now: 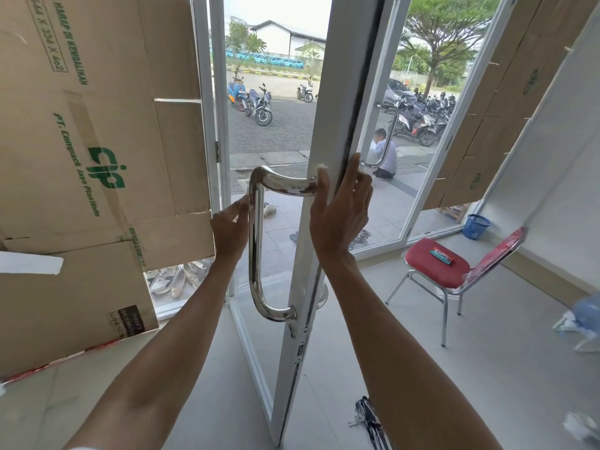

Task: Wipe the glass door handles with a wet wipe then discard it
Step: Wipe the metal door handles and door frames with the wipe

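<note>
A polished chrome door handle (255,251) curves off the white-framed glass door (319,131), which stands ajar in front of me. My left hand (230,227) curls its fingers round the vertical bar just below the top bend. My right hand (341,206) lies on the door's edge with straight fingers, thumb near the handle's upper mount. A second chrome handle (388,138) shows on the other side of the door. No wet wipe is visible in either hand. A teal wipe pack (441,256) lies on the red chair.
Flattened cardboard (91,157) covers the left glass panel. A red padded chair (436,267) stands to the right, a blue basket (475,226) behind it by the wall. Shoes lie by the doorway; a dark strap (370,420) lies on the floor. Outside, a person crouches near parked motorbikes.
</note>
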Action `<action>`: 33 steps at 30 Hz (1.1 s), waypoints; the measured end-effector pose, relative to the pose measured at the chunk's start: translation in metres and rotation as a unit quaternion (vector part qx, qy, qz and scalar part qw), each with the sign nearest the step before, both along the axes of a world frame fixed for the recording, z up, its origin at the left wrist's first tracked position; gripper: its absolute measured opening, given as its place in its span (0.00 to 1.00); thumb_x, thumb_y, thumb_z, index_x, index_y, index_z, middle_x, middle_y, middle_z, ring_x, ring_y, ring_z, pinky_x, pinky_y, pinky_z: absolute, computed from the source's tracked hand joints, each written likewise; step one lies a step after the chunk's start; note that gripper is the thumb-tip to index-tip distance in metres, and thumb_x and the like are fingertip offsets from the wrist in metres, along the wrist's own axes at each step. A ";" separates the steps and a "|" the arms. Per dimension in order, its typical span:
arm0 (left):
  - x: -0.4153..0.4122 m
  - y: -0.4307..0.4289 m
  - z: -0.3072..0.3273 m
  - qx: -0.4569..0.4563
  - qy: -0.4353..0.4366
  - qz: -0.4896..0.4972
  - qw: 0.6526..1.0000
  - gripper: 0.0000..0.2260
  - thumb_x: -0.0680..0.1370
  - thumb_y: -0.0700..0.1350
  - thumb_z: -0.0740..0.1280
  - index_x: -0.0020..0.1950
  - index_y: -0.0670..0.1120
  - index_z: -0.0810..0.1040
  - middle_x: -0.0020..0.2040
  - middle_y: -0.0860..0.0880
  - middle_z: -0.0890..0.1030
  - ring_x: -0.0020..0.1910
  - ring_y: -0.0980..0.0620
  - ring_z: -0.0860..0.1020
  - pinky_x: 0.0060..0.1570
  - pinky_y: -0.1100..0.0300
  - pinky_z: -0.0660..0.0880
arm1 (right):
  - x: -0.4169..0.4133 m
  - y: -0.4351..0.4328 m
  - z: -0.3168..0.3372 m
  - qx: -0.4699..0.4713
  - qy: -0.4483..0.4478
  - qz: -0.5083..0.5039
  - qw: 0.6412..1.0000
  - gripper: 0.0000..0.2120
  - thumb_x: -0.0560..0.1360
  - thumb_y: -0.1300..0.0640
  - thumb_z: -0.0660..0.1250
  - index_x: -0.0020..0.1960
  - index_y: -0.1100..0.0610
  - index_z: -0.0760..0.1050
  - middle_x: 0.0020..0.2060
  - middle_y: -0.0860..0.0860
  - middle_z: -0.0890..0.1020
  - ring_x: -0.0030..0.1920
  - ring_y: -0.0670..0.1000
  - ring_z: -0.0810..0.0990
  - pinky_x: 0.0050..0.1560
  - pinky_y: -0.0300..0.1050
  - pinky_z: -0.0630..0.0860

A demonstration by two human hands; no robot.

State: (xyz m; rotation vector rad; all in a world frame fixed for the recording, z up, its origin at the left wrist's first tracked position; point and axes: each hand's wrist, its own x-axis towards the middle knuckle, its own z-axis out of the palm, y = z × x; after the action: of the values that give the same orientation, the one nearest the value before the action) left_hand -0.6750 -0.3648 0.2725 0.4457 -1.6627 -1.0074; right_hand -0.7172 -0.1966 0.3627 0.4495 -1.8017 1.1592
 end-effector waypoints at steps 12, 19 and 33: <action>0.018 0.021 -0.108 0.214 -0.118 -0.088 0.966 0.13 0.80 0.44 0.69 0.61 0.39 0.82 0.54 0.46 0.84 0.47 0.65 0.80 0.47 0.70 0.74 | -0.007 0.004 0.000 0.000 -0.009 -0.012 1.000 0.26 0.78 0.47 0.65 0.71 0.60 0.69 0.57 0.56 0.78 0.57 0.55 0.76 0.44 0.49 0.77; 0.014 0.042 -0.134 0.225 -0.189 -0.024 0.955 0.12 0.81 0.44 0.66 0.59 0.39 0.84 0.46 0.42 0.86 0.48 0.50 0.81 0.40 0.61 0.67 | -0.008 0.006 0.001 0.002 -0.006 -0.013 1.000 0.25 0.78 0.47 0.65 0.70 0.60 0.69 0.56 0.57 0.77 0.57 0.56 0.76 0.44 0.49 0.77; 0.030 0.100 -0.163 0.440 -0.212 0.042 0.871 0.14 0.79 0.48 0.70 0.48 0.37 0.86 0.39 0.40 0.85 0.44 0.40 0.83 0.44 0.53 0.76 | -0.003 0.003 0.000 0.000 -0.007 -0.005 1.000 0.25 0.78 0.47 0.65 0.71 0.60 0.69 0.56 0.57 0.77 0.57 0.56 0.76 0.44 0.48 0.77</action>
State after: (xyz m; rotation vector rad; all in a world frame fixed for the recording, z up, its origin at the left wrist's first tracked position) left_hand -0.6453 -0.2648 0.1091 1.4137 -1.4365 -1.6674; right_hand -0.7205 -0.1931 0.3626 0.4325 -1.8139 1.1584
